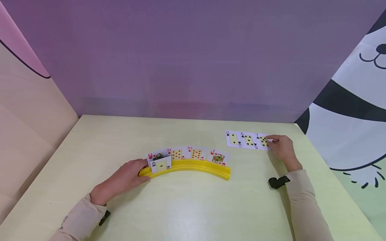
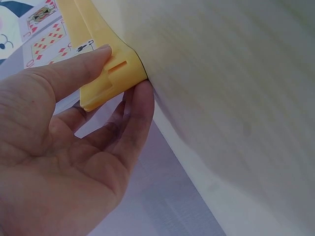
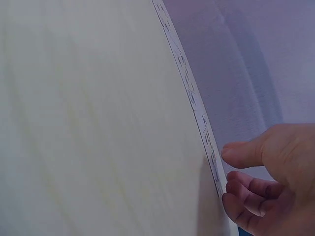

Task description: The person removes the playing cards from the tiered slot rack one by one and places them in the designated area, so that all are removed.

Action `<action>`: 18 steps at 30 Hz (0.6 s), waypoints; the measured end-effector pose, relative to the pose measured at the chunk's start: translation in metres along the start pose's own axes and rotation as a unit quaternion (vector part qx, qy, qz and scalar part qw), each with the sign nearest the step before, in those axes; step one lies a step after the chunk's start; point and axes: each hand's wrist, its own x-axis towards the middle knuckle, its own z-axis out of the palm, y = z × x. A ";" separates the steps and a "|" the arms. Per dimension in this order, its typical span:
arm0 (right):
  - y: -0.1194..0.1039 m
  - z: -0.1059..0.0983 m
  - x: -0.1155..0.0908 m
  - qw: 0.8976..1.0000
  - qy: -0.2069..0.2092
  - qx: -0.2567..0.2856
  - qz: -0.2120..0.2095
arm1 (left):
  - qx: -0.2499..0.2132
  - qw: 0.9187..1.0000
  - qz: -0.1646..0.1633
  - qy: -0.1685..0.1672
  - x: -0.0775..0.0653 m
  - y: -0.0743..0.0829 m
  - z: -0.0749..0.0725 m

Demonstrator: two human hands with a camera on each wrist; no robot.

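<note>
My left hand (image 1: 125, 177) grips the left end of a curved yellow card holder (image 1: 193, 164), thumb on the near side and fingers behind. Standing in the holder are a red queen (image 1: 156, 156), an eight of diamonds (image 1: 176, 154), a ten of diamonds (image 1: 196, 153) and a red jack (image 1: 217, 158). A black ace (image 1: 161, 165) stands in front, overlapping the queen. My right hand (image 1: 283, 149) touches the right side of a black seven (image 1: 261, 140) lying on the table. In the right wrist view, its thumb and loosely bent fingers (image 3: 241, 206) are apart.
Left of the seven lie a black two (image 1: 233, 139) and a black five (image 1: 248, 140), in one row. The pale table (image 1: 181, 207) meets a purple wall (image 1: 193, 67) at the back. A panda-patterned wall (image 1: 346, 134) borders the right side.
</note>
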 end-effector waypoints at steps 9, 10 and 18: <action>-0.010 -0.002 0.000 1.000 0.014 0.000 -0.007 | 0.001 1.000 -0.003 0.002 -0.001 -0.001 0.003; -0.013 -0.003 -0.001 1.000 0.019 -0.001 -0.013 | 0.001 1.000 -0.005 0.002 -0.001 -0.001 0.003; -0.043 -0.015 0.000 0.998 0.045 0.002 -0.043 | -0.003 1.000 -0.005 0.001 0.002 -0.001 0.003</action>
